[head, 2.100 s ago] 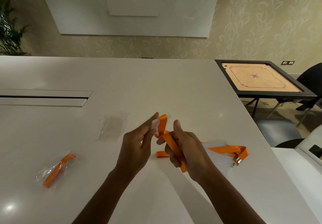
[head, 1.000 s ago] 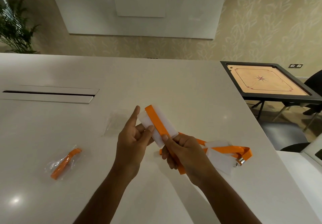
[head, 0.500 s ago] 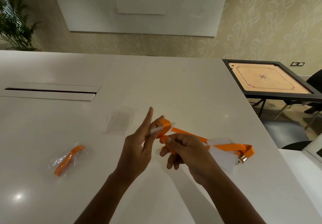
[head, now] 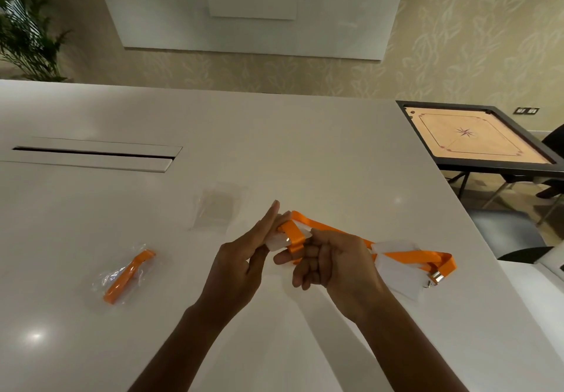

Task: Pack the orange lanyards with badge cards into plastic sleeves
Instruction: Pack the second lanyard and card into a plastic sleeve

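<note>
My left hand (head: 244, 257) pinches a white badge card (head: 276, 242) with an orange lanyard strap (head: 294, 233) looped around it. My right hand (head: 332, 263) grips the same strap just right of the card. Behind my right hand the strap runs rightward to more lanyards and white cards (head: 406, 266) lying on the table, ending in a metal clip (head: 436, 278). An empty clear plastic sleeve (head: 218, 208) lies flat beyond my left hand. A packed sleeve holding a folded orange lanyard (head: 126, 275) rests at the left.
The white table (head: 274, 147) has a recessed cable slot (head: 94, 155) at the back left. Its right edge runs diagonally near the clip. Beyond it stand a carrom board table (head: 479, 141) and dark chairs. A plant (head: 27, 25) stands at the far left.
The strap has been wound another turn around the card between my hands. The card went from held up flat to mostly covered by the strap. The pile at the right stayed put.
</note>
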### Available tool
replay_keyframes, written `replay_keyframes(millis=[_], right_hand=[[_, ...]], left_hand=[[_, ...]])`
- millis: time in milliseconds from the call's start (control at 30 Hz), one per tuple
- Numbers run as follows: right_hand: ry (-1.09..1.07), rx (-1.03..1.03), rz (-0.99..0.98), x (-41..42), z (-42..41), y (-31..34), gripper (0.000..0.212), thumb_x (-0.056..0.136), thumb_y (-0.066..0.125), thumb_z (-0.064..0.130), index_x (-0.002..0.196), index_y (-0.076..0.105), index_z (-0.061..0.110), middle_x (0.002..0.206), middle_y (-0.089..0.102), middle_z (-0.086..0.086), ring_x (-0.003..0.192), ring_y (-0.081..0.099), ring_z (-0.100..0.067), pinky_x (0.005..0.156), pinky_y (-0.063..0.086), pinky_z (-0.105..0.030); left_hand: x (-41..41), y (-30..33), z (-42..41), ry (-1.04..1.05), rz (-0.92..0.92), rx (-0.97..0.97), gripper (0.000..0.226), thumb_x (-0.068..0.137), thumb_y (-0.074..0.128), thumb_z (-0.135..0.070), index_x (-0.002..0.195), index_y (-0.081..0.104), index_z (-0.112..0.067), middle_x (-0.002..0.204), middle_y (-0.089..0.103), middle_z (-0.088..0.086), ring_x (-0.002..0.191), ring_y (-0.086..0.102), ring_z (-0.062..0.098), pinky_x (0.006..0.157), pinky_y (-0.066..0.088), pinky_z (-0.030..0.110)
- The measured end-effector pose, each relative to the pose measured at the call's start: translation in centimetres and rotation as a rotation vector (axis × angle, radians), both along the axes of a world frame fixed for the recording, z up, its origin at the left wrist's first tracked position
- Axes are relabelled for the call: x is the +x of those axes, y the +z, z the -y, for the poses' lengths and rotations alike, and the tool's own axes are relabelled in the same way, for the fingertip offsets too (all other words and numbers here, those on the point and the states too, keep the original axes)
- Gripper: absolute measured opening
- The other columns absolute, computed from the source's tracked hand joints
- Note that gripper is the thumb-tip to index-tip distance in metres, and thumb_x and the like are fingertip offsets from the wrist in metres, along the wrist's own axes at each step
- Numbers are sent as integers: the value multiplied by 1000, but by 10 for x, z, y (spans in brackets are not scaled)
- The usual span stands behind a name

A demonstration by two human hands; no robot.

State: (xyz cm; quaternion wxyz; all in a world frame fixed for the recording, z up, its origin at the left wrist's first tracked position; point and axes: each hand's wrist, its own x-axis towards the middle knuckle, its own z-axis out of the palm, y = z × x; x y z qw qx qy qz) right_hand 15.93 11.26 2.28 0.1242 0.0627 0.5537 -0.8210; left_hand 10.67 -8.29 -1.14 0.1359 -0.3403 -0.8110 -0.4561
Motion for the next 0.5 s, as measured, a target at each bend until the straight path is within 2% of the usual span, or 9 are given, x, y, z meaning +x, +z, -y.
replay_keyframes(millis=[67,133,200,300,433,500], right_hand=[[11,-15,2,-3,3,-1,53,108,33,32,120,74,0,113,76,-32,65,72,-32,59,58,-33],[4,9,5,-5,7,-3,49,108,40,35,114,79,5,113,77,-29,65,73,-30,60,58,-32],[-1,43,13,-7,12,-3,43,108,47,36,108,82,11,113,79,-25,66,73,-28,61,59,-31],[1,81,19,-12,19,-3,37,102,56,39,108,83,14,112,80,-22,67,74,-26,62,60,-30],[-28,153,20,-18,26,-7,31,107,57,29,110,83,13,109,81,-18,70,76,-27,62,63,-30],[-54,204,29,-20,29,-8,29,108,55,24,111,81,12,107,82,-14,74,78,-27,64,63,-30]], left_hand=[[-2,0,5,-17,-28,-10,68,104,50,3,164,29,-22,152,54,-23,135,58,1,112,50,32],[-5,-1,8,-31,-45,-16,67,104,51,4,163,31,-21,153,53,-23,139,54,1,115,47,39],[-7,-3,12,-41,-57,-11,67,102,55,7,161,34,-17,153,52,-25,142,50,1,120,41,37],[-11,-4,17,-42,-95,-5,66,99,60,10,158,40,-13,154,49,-27,142,50,1,120,41,36],[-18,-6,25,-50,-120,-7,55,102,55,-1,155,44,-15,154,56,-7,142,53,7,118,44,42],[-22,-8,28,-43,-90,-6,52,103,55,-1,153,47,-12,153,56,-5,143,52,7,119,42,43]])
